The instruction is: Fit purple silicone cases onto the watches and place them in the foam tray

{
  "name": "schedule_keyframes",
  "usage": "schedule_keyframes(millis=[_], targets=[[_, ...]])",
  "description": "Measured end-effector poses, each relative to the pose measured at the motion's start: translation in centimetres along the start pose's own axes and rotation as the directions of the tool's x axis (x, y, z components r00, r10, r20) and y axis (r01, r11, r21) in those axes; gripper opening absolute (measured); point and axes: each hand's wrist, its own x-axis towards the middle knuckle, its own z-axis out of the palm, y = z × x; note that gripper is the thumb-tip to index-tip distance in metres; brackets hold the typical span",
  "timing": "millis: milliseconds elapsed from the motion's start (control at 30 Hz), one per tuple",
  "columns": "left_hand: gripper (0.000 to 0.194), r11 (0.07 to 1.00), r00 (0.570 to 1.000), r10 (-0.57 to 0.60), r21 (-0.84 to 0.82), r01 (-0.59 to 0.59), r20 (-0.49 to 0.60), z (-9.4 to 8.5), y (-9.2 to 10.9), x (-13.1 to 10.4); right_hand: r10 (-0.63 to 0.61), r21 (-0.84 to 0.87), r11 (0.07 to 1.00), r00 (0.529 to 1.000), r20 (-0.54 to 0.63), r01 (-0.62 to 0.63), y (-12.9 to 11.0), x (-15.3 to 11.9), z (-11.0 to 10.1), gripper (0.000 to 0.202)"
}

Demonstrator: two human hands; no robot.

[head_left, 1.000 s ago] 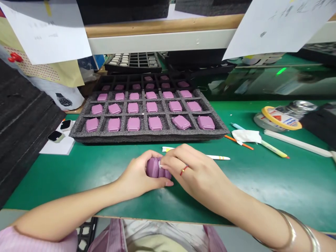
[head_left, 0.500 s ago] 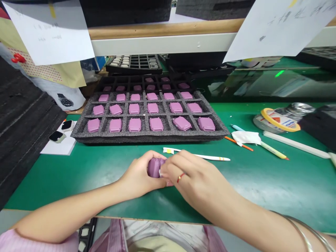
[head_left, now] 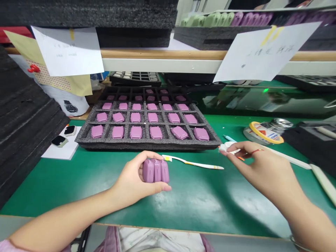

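My left hand (head_left: 128,176) is wrapped round three purple watch cases (head_left: 156,171), held side by side in a row just above the green bench. Off to the right, my right hand (head_left: 267,168) pinches a small white wad of cloth or tissue (head_left: 225,147) between thumb and fingertips, over some pens. A white toothbrush (head_left: 202,164) lies between the hands, its bristles close to the held cases. Behind them a dark foam tray (head_left: 147,144) carries many more purple watch cases (head_left: 135,132), one per compartment.
Two pale watches (head_left: 60,140) rest on a white box (head_left: 59,154) at left. Dark foam blocks (head_left: 28,129) are stacked beside it. A clear jar with a yellow rim (head_left: 265,133) stands at right. Overhead runs a shelf (head_left: 162,65) with hanging papers.
My right hand has left the held cases and swung right to the pens, with the white wad at its fingertips. My left hand keeps its hold. The view has tilted up.
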Motion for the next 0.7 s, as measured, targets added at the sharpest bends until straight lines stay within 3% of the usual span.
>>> schedule_keyframes(millis=[167, 367, 500, 600, 700], targets=[[0.062, 1.000, 1.000, -0.022, -0.015, 0.023, 0.009, -0.1, -0.6, 0.1, -0.032, 0.038, 0.999, 0.981, 0.191, 0.025, 2.9, -1.2, 0.9, 0.038], [0.062, 1.000, 0.999, -0.023, 0.009, 0.023, 0.032, -0.2, -0.7, 0.3, 0.038, 0.006, 0.999, 0.998, 0.055, -0.038, 4.7, 0.1, 0.2, 0.037], [0.061, 1.000, 1.000, -0.007, -0.004, 0.007, 0.023, 0.0, -0.5, 0.2, 0.008, 0.046, 0.999, 1.000, 0.008, -0.008, 5.7, 2.1, 1.0, 0.041], [0.062, 1.000, 1.000, 0.007, -0.019, -0.007, 0.004, 0.0, -0.3, 0.0, -0.028, 0.088, 0.996, 0.998, -0.057, 0.033, 3.2, 3.4, 0.8, 0.038], [0.064, 0.999, 1.000, 0.023, -0.031, -0.022, 0.004, -0.1, -0.1, -0.1, -0.051, 0.155, 0.985, 0.990, -0.130, 0.071, -2.5, 3.5, -0.4, 0.020]])
